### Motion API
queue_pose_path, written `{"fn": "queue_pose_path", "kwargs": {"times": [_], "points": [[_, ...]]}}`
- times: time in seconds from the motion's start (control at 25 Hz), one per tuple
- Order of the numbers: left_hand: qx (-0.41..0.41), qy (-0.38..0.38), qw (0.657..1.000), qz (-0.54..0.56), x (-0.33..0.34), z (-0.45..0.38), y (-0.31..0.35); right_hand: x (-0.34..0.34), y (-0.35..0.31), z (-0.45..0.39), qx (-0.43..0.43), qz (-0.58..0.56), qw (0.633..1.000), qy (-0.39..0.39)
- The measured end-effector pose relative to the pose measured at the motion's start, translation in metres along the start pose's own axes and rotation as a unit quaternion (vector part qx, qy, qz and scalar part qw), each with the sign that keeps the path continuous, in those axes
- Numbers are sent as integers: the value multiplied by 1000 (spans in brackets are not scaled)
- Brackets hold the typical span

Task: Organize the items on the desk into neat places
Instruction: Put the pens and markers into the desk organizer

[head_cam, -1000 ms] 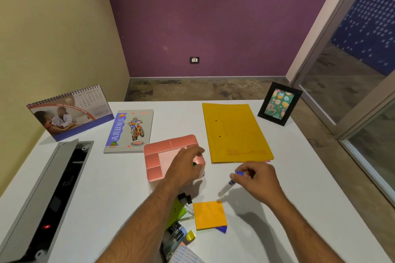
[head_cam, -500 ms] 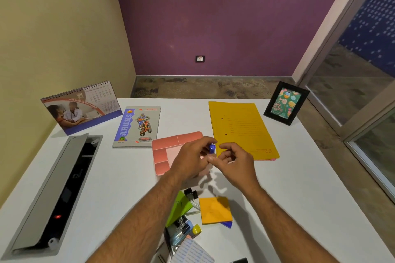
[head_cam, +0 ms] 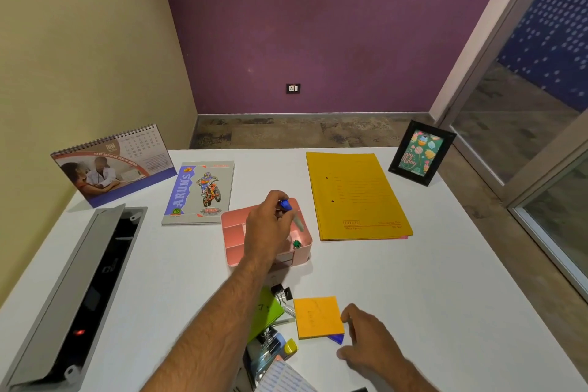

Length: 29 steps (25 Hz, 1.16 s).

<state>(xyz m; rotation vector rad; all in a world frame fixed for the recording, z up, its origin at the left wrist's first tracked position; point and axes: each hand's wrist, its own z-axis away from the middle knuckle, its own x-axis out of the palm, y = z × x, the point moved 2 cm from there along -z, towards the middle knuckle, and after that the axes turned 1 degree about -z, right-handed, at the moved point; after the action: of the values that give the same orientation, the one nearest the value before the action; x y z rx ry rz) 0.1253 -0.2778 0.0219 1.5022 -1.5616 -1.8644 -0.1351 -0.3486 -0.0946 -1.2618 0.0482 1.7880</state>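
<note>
Starting big: white desk (head_cam: pixel 445 280), and I'll place everything off the pink organizer (head_cam: pixel 234 253) sitting mid-desk. Right of it lies the yellow folder (head_cam: pixel 356 197), squared up. Behind and left of it is the ARUNS notebook (head_cam: pixel 199 192), further left the desk calendar (head_cam: pixel 114 165), and far back right the picture frame (head_cam: pixel 420 153). All of that looks tidy enough

The mess is on the near side of the organizer: orange sticky notes (head_cam: pixel 318 317) with a blue bit poking out under one corner, a green pad (head_cam: pixel 265 312), binder clips (head_cam: pixel 281 293) and some other small stuff I can't make out

Left hand (head_cam: pixel 269 229) is right over the organizer, fingers pinching a blue-capped pen (head_cam: pixel 291 213), cap end up, barrel slanting down towards the right-hand compartment. A small green thing (head_cam: pixel 297 244) already sits in there. The pen's long axis points nearly into the slot, so I'd guess it just needs lowering and letting go

Right hand (head_cam: pixel 370 344) is well apart from the left, down by the sticky notes, fingers loosely curled and holding nothing, thumb just beside the pad's edge. It's the nearer hand for that pile, so probably that's what gets grabbed
</note>
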Motion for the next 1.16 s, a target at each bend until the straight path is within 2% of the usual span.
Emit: {"fn": "queue_pose_path", "kwargs": {"times": [0.2, 0.36, 0.44, 0.56, 0.8, 0.96, 1.08, 1.16], "points": [[22, -63, 991, -114, 12, 7, -13, 9, 3, -4, -7, -60, 996, 62], [-6, -96, 984, -147, 16, 8, -24, 13, 4, -3, -20, -72, 994, 74], [-8, -112, 980, -167, 17, 8, -27, 11, 5, -2, -29, -121, 988, 88], [2, -138, 972, -190, 14, 7, -29, 5, 7, -2, -40, -233, 960, 148], [69, -138, 975, -160, 11, 16, -15, -35, -3, 6, -45, -362, 905, 219], [134, -211, 959, -131, 14, 32, -1, -68, -29, 10, -80, -377, 884, 266], [172, -291, 935, -108, 15, 45, 11, -91, -56, 11, -114, -363, 876, 298], [198, -313, 924, -92, 17, 53, 21, -101, -70, 11, -132, -356, 871, 311]]}}
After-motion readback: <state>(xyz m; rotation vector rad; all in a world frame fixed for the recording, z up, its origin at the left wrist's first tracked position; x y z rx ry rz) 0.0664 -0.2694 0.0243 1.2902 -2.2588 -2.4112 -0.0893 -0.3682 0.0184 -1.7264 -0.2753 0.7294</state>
